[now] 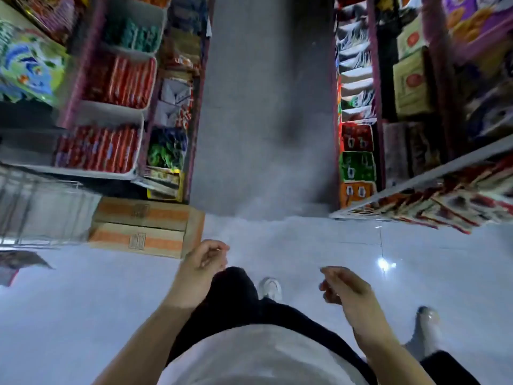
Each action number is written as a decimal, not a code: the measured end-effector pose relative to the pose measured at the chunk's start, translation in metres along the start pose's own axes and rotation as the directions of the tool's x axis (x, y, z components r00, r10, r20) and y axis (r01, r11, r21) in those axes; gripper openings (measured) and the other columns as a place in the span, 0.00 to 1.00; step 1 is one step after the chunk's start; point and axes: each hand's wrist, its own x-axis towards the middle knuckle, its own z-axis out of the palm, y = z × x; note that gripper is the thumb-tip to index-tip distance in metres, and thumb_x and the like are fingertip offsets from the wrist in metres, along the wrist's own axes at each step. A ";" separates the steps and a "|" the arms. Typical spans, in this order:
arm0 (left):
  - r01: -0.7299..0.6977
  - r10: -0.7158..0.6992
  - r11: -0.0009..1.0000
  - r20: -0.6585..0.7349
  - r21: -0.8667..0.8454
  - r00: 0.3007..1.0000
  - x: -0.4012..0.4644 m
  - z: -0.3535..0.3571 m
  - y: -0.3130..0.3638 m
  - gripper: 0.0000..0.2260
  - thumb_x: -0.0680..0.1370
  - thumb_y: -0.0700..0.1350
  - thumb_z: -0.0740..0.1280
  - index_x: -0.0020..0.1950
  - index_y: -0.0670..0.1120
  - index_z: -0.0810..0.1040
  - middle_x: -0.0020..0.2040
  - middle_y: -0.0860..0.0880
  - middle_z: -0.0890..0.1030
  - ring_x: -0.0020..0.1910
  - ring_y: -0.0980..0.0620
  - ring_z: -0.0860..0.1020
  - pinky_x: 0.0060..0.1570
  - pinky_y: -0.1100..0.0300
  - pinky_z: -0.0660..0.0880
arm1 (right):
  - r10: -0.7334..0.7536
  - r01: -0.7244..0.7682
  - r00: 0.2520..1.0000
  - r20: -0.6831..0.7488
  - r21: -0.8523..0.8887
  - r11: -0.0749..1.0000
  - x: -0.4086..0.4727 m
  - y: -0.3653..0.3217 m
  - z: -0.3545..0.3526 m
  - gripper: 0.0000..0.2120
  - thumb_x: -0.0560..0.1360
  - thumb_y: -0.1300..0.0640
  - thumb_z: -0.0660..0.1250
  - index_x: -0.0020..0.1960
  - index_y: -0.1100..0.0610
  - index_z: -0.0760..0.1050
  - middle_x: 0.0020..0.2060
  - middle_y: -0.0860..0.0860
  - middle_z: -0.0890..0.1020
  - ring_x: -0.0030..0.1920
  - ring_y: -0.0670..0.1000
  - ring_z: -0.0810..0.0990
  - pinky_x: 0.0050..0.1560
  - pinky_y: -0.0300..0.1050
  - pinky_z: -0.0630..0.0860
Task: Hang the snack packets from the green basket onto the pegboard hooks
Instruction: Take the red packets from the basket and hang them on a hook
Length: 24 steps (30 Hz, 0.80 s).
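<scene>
We stood at the mouth of a shop aisle, looking down at a pale tiled floor [305,245] with both hands empty. Our left hand [204,259] hung loosely curled in front of our dark trousers, holding nothing; our right hand [344,287] hung likewise, fingers relaxed and bare. Neither the green basket, its snack packets nor the pegboard hooks appeared in view, so where they stood we could not tell. Shelves of red packets [119,81] lined the left side, boxed goods [413,81] the right, and two stacked cardboard cartons [144,226] sat on the floor just beside the left shelving. The picture was blurred, which suggested we were walking. We judged this a step between packets, or one before the first. The next move called for finding the basket and picking a packet from it.
</scene>
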 end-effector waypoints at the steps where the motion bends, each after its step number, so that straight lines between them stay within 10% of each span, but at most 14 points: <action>1: -0.040 0.039 0.999 -0.016 -0.021 0.999 0.004 0.000 0.004 0.10 0.77 0.33 0.63 0.42 0.47 0.77 0.34 0.49 0.78 0.30 0.62 0.76 0.36 0.73 0.72 | -0.039 0.039 0.999 0.018 -0.006 0.999 0.006 -0.009 0.002 0.07 0.78 0.63 0.63 0.44 0.60 0.80 0.29 0.52 0.79 0.30 0.49 0.75 0.37 0.40 0.75; 12: 0.020 -0.009 0.990 -0.075 0.136 0.997 0.111 -0.049 0.067 0.02 0.71 0.52 0.67 0.41 0.56 0.78 0.35 0.56 0.82 0.36 0.62 0.79 0.37 0.74 0.70 | -0.214 0.224 0.968 0.130 -0.075 0.972 0.104 -0.155 0.047 0.08 0.77 0.59 0.64 0.43 0.51 0.80 0.31 0.48 0.82 0.31 0.43 0.77 0.38 0.34 0.75; 24: -0.176 0.144 0.980 0.273 0.094 0.951 0.362 -0.027 0.272 0.06 0.72 0.49 0.64 0.41 0.61 0.78 0.35 0.60 0.79 0.38 0.58 0.76 0.44 0.65 0.72 | -0.150 0.151 0.988 0.035 -0.029 0.988 0.249 -0.330 0.070 0.07 0.77 0.58 0.65 0.42 0.55 0.80 0.27 0.45 0.79 0.28 0.39 0.74 0.31 0.28 0.68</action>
